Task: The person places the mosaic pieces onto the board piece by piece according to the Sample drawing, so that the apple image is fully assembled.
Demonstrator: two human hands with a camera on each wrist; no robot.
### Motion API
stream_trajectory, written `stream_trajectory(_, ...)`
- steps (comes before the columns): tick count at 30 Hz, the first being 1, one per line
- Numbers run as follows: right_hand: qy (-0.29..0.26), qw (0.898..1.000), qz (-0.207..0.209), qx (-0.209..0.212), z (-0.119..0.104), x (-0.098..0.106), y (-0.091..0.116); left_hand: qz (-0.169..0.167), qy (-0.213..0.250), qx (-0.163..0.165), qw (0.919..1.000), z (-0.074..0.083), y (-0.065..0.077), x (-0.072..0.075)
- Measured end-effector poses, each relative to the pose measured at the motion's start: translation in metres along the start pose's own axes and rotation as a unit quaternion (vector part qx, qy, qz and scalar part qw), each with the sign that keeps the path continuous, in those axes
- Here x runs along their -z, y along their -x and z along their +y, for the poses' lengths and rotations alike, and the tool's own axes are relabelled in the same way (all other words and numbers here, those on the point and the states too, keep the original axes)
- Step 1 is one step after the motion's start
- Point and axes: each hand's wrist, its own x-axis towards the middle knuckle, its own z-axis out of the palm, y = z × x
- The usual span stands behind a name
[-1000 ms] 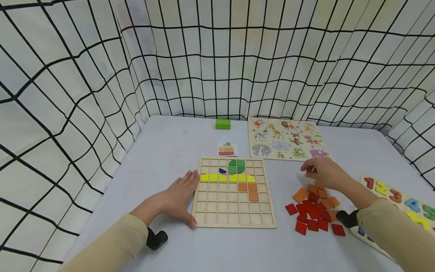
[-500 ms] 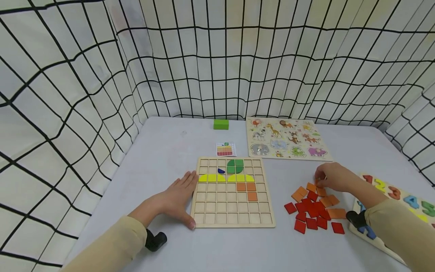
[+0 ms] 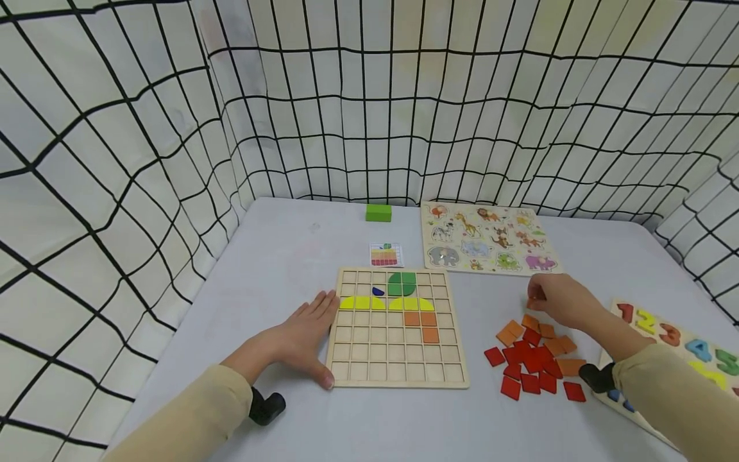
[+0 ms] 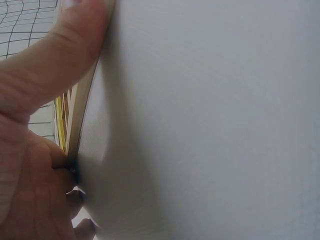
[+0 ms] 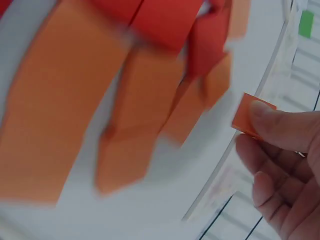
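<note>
A wooden grid board [image 3: 398,372] lies mid-table, holding green, yellow, blue and orange pieces in its upper squares. Along its left edge rests my left hand [image 3: 303,337], fingers straight and thumb spread; the left wrist view shows the thumb [image 4: 65,50] touching the board's side. My right hand [image 3: 562,300] pinches an orange square tile [image 5: 243,114] between thumb and fingers, raised above the table. Just below that hand lies a loose pile of red tiles [image 3: 531,359] and orange tiles [image 3: 509,332], some overlapping.
A small pattern card [image 3: 385,255] and a green block [image 3: 378,213] lie behind the board. An animal puzzle [image 3: 487,239] sits at the back right. Partly under the right forearm is a number puzzle [image 3: 684,340]. Black netting [image 3: 392,99] over white cloth surrounds the table.
My right hand has gone down to the orange tiles, picked one up, and risen slightly with it. My left hand has stayed at the board's edge.
</note>
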Motion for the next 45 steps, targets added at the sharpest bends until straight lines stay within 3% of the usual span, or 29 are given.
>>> stream_trajectory(4, -0.021, 0.998, 0.048, 0.046, -0.043, -0.008, -0.007, -0.001, -0.002, 0.001, 1.0, 0.002, 0.0, 0.002)
stream_trajectory(7, -0.043, 0.993, 0.056, 0.094, -0.08, -0.017, -0.013, -0.002, 0.0, 0.001, 1.0, 0.002, 0.0, 0.003)
stream_trajectory(13, -0.082, 0.984, 0.015, 0.159, -0.137, -0.037, -0.022, -0.002, 0.002, 0.001, 1.0, 0.002, 0.0, 0.002)
stream_trajectory(18, -0.083, 0.98, -0.005, 0.182, -0.16, -0.05, -0.024, 0.0, 0.003, 0.0, 1.0, 0.002, 0.0, 0.001)
stream_trajectory(25, -0.042, 0.983, 0.013, 0.177, -0.166, -0.059, -0.023, 0.003, 0.0, -0.004, 1.0, 0.001, 0.0, 0.002)
stream_trajectory(38, -0.021, 0.983, 0.026, 0.179, -0.167, -0.063, -0.019, 0.003, 0.004, -0.003, 1.0, 0.0, 0.0, -0.003)
stream_trajectory(42, -0.033, 0.989, 0.023, 0.139, -0.152, -0.05, -0.014, 0.002, 0.001, -0.002, 1.0, 0.0, -0.001, -0.003)
stream_trajectory(45, -0.033, 0.994, 0.02, 0.107, -0.12, -0.036, -0.011, 0.001, -0.005, -0.001, 1.0, 0.0, -0.001, -0.002)
